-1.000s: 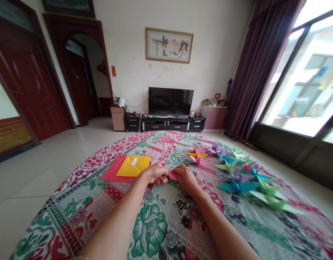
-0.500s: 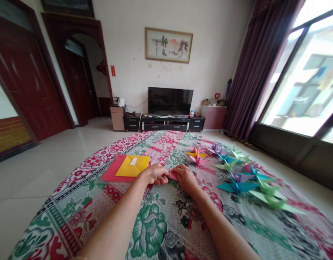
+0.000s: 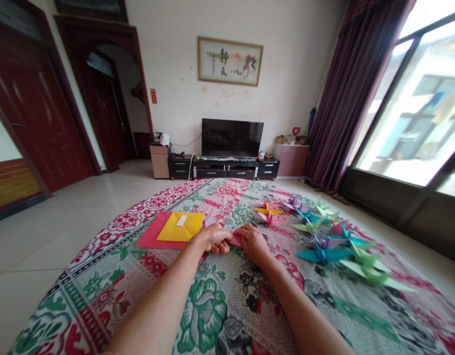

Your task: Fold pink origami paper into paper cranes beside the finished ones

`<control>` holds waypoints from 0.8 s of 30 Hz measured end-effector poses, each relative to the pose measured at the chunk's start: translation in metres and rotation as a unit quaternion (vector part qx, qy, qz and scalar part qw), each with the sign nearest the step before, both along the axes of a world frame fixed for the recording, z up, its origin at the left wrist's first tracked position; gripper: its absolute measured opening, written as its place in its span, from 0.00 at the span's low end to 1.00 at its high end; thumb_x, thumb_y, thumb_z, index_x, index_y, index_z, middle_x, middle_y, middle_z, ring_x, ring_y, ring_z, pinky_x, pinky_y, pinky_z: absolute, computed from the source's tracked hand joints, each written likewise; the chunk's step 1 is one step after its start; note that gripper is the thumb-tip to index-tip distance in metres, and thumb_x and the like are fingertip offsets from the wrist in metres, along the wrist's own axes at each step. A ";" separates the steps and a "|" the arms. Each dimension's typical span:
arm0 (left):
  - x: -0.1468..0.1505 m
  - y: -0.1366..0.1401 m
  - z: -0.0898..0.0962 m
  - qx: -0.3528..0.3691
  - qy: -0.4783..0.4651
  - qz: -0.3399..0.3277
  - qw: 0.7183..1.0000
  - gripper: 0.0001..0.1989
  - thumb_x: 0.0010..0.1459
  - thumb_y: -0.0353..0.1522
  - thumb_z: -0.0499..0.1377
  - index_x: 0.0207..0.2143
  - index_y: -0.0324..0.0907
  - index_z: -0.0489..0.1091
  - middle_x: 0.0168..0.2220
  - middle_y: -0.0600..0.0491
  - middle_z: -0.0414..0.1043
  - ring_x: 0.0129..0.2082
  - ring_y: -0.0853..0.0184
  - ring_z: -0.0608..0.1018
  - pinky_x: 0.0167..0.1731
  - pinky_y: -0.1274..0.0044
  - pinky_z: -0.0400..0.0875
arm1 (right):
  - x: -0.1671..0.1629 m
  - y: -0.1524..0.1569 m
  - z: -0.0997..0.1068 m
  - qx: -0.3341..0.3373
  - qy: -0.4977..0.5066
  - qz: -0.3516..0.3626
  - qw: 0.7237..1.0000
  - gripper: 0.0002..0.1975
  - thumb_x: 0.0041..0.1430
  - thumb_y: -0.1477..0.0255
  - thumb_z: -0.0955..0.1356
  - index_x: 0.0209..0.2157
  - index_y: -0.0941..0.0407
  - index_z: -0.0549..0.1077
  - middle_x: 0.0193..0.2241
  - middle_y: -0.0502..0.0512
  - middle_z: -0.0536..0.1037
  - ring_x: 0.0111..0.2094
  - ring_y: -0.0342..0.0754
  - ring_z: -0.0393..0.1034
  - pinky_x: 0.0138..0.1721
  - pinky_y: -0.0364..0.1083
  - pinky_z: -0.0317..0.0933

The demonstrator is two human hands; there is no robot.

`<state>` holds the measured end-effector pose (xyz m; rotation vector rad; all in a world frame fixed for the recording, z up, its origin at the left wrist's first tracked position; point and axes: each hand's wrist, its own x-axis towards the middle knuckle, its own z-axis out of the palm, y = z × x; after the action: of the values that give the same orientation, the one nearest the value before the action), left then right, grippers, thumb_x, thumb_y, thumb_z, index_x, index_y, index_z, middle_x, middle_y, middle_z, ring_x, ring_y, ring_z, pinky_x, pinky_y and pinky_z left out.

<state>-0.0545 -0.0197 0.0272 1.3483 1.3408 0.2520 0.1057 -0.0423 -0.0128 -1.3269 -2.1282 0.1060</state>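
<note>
Between my hands, just above or on the patterned tablecloth, is a small folded piece of pink paper (image 3: 236, 239). My left hand (image 3: 215, 238) is closed, thumb and fingers pinching the paper's left end. My right hand (image 3: 251, 241) is closed over its right side, and its fingers cover much of the paper. To the left lie red paper sheets (image 3: 148, 235), with a yellow folded paper (image 3: 175, 233) and a small white slip (image 3: 181, 220) on top. An orange paper crane (image 3: 267, 209) and a pink paper crane (image 3: 270, 216) stand beyond my right hand.
Several more paper cranes spread over the right side, including a blue crane (image 3: 323, 253) and a green crane (image 3: 373, 270). The round table wears a floral tablecloth (image 3: 205, 315). Past its far edge are a television (image 3: 232, 138) and a low cabinet (image 3: 225, 171).
Both hands stay nearly in place around the pink paper, with only a slight shift of the fingers. The whole view has drifted very slightly. The cranes and sheets lie as before.
</note>
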 end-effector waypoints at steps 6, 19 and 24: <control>0.007 -0.001 0.000 0.086 0.080 0.004 0.993 0.11 0.48 0.34 0.53 0.18 0.36 0.65 0.11 0.55 0.65 0.09 0.74 0.66 0.11 0.83 0.59 | -0.001 -0.002 0.003 0.002 -0.002 0.000 1.000 0.14 0.58 0.76 0.59 0.39 0.53 0.74 0.37 0.54 0.72 0.39 0.44 0.66 0.43 0.43 0.57; 0.013 -0.003 0.004 0.223 0.257 -0.041 0.940 0.11 0.44 0.33 0.55 0.14 0.36 0.70 0.08 0.52 0.62 0.15 0.69 0.70 0.21 0.80 0.65 | -0.002 -0.005 0.007 0.012 -0.014 0.001 1.000 0.13 0.58 0.73 0.60 0.37 0.54 0.74 0.36 0.54 0.72 0.39 0.44 0.65 0.43 0.43 0.57; 0.011 -0.004 0.004 0.272 0.277 -0.050 0.920 0.08 0.42 0.31 0.56 0.17 0.37 0.72 0.09 0.51 0.63 0.18 0.67 0.72 0.21 0.80 0.64 | -0.002 -0.004 0.005 0.014 -0.016 0.001 1.000 0.12 0.57 0.73 0.60 0.36 0.54 0.74 0.36 0.54 0.71 0.39 0.44 0.65 0.43 0.43 0.57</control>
<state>-0.0431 -0.0238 0.0312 2.0588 1.7386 0.1841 0.1037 -0.0467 -0.0077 -1.3193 -2.1502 0.0552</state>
